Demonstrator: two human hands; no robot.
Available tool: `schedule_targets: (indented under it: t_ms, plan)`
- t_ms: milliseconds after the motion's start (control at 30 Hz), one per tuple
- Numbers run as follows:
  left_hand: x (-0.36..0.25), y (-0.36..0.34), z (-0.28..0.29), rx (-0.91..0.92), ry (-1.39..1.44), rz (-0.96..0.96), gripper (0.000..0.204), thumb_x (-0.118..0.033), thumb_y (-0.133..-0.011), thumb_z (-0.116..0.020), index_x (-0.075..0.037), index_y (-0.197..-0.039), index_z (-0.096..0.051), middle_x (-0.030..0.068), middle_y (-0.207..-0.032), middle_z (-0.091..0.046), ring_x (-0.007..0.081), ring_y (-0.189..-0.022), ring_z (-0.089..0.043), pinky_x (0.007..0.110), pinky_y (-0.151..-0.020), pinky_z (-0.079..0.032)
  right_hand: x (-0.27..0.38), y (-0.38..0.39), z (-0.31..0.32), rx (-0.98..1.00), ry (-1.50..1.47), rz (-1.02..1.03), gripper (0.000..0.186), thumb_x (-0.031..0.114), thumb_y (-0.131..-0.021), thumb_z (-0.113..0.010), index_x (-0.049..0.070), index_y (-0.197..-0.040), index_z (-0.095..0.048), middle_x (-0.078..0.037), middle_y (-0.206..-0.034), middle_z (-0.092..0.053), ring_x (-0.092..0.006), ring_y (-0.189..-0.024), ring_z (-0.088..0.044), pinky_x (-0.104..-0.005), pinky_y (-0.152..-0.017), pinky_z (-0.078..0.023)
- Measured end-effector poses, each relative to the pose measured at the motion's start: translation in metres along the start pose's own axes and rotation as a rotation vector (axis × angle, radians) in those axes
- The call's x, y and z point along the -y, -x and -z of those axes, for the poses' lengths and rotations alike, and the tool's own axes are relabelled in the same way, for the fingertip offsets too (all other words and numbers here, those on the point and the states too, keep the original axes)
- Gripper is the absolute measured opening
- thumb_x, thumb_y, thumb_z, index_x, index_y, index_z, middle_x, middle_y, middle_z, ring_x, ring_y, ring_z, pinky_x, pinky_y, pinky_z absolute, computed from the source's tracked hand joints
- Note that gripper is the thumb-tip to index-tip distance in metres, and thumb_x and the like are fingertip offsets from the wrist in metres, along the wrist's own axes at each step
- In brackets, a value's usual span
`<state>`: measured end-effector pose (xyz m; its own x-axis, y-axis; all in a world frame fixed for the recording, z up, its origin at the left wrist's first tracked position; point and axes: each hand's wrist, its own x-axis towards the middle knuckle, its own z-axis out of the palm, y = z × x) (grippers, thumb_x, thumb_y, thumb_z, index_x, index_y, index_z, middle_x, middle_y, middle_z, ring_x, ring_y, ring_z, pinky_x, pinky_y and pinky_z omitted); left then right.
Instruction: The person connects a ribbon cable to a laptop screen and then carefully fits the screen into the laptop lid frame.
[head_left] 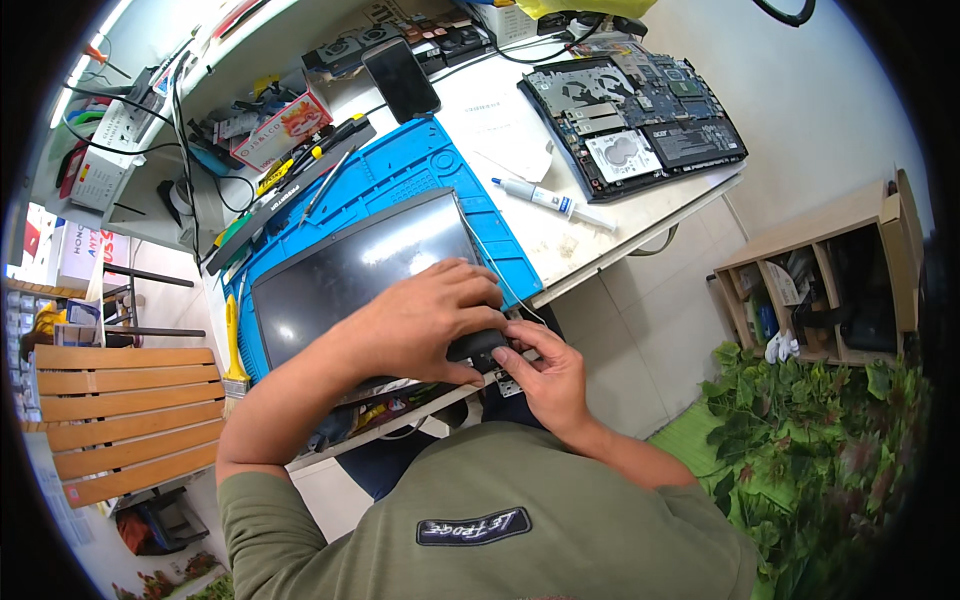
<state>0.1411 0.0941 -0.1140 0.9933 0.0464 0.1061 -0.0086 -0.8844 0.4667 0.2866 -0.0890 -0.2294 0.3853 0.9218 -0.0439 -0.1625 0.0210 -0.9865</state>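
A dark laptop screen panel (350,265) lies on a blue silicone mat (500,235), overhanging the front of the bench. My left hand (430,320) grips its lower right corner, fingers curled over the bezel. My right hand (545,385) pinches at that same corner, beside a small metal bracket, probably the hinge (508,386); the exact part under the fingertips is partly hidden. A thin white cable runs along the panel's right side. A paintbrush (232,340) lies to the left, a syringe (555,200) beyond the mat, and screwdrivers and tools along the mat's back edge.
An opened laptop base (685,140) sits at the back right, a phone (400,78) at the back. Cluttered shelves and cables line the left. A wooden slatted chair (140,400) stands left, a wooden cubby (800,240) and artificial foliage (800,440) right.
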Motion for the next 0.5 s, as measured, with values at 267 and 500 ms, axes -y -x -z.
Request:
schedule_targets:
  t_ms: [267, 500]
  plan:
    - [-0.001, -0.009, -0.017, 0.014, -0.06, 0.078, 0.046, -0.027, -0.07, -0.09, -0.007, -0.107, -0.072, 0.0098, -0.117, -0.066, 0.031, -0.116, -0.063, 0.044, -0.107, -0.049, -0.001, -0.001, 0.0, -0.005, 0.038, 0.003, 0.03, 0.004, -0.094, -0.082, -0.001, -0.124, -0.077, -0.01, -0.127, -0.073, -0.01, -0.099, -0.068, -0.0235, -0.071, -0.058]
    - [0.012, -0.023, -0.014, 0.087, -0.047, 0.008, 0.036, -0.028, -0.07, -0.087, -0.007, -0.096, -0.073, 0.0068, -0.102, -0.065, 0.0282, -0.107, -0.061, 0.043, -0.101, -0.048, 0.003, 0.0, 0.001, -0.007, 0.026, 0.019, 0.03, 0.002, -0.094, -0.08, -0.001, -0.124, -0.077, -0.012, -0.126, -0.074, -0.0095, -0.097, -0.07, -0.0228, -0.066, -0.057]
